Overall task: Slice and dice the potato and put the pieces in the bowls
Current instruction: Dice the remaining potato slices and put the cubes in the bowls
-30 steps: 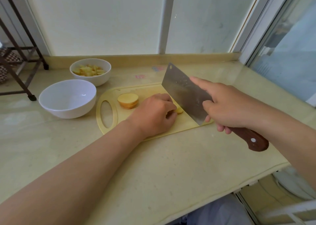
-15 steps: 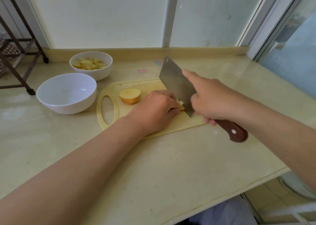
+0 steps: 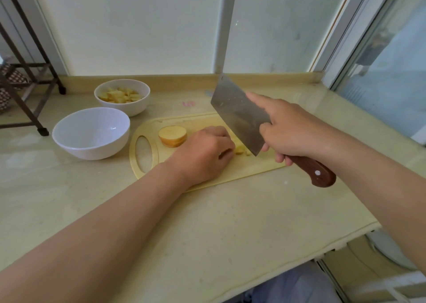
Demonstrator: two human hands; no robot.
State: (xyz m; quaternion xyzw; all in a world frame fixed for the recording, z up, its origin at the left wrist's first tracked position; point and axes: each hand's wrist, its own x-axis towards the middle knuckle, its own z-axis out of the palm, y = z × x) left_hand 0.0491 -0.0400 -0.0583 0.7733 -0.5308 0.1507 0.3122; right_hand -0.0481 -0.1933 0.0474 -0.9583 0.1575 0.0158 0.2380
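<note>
Countertop (image 3: pixel 230 222): pale stone, carrying everything below.
Cutting board (image 3: pixel 244 169): yellow plastic, handle slot to the left, with all the uncut potato on it.
Cleaver (image 3: pixel 237 116): broad steel blade tilted up over the board, edge just beside the left fingertips.
Near bowl (image 3: pixel 92 148): white, nothing in it.
Far bowl (image 3: pixel 129 109): white, holding diced potato (image 3: pixel 119 95).
Right hand (image 3: pixel 290 129): wrapped round the wooden handle, forefinger laid along the blade.
Left hand (image 3: pixel 202 155): fingers curled in a claw, pinning the potato piece (image 3: pixel 241 150) – only its pale yellow cut end shows.
Sliced potato chunk (image 3: pixel 173 136): round, tan-skinned, a stack just left of that hand.
Handling: probably firm and light, with wet, slippery cut faces – best held flat side down, fingertips tucked back.
</note>
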